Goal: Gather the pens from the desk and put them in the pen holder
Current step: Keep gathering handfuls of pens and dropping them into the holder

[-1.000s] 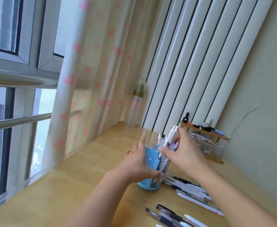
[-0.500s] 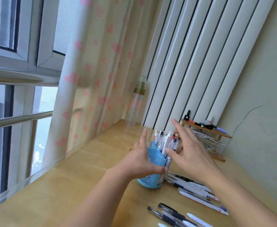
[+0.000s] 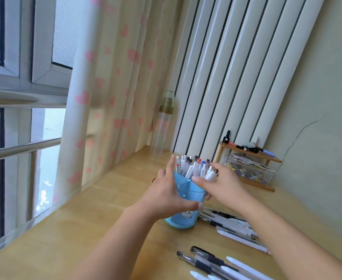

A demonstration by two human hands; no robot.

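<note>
Since a moment ago the right hand (image 3: 224, 183) has dropped its pens into the pen holder (image 3: 188, 201) and spread open, perhaps brushing their tops. Left hand (image 3: 169, 196) grips the holder on the worktop (image 3: 105, 229); keep steadying it while fetching the loose pens (image 3: 232, 227).
</note>
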